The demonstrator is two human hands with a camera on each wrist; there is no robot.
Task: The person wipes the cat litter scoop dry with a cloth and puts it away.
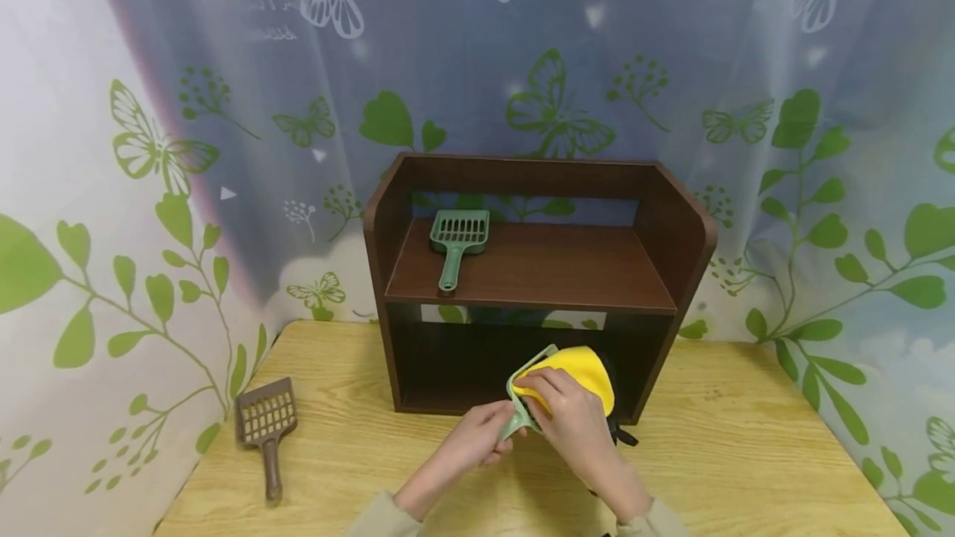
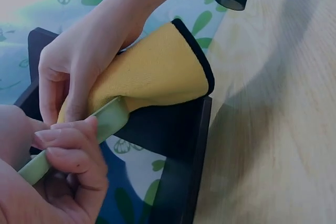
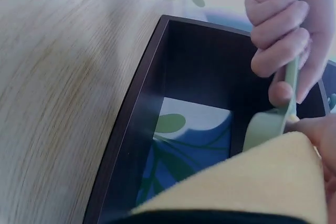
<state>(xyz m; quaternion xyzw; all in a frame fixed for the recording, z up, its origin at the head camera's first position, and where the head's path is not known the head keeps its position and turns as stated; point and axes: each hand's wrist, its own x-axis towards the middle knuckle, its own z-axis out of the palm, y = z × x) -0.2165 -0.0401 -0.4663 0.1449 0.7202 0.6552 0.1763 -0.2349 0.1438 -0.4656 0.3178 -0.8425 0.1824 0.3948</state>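
A light green scoop (image 1: 515, 419) is gripped by its handle in my left hand (image 1: 477, 435), in front of the shelf's lower opening. My right hand (image 1: 570, 421) pinches a yellow cloth (image 1: 589, 371) with a black edge against the scoop's head. In the left wrist view the cloth (image 2: 152, 72) drapes beside the pale green scoop (image 2: 111, 119), with the right fingers over it. The right wrist view has my left hand (image 3: 281, 30) curled round the handle; the cloth (image 3: 252, 182) covers part of the scoop's head.
A dark brown two-tier shelf (image 1: 537, 263) stands at the back of the wooden table (image 1: 351, 437). On its upper board lies a darker green slotted scoop (image 1: 455, 243). A brown slotted scoop (image 1: 269, 429) lies at the table's left. Patterned curtain hangs behind.
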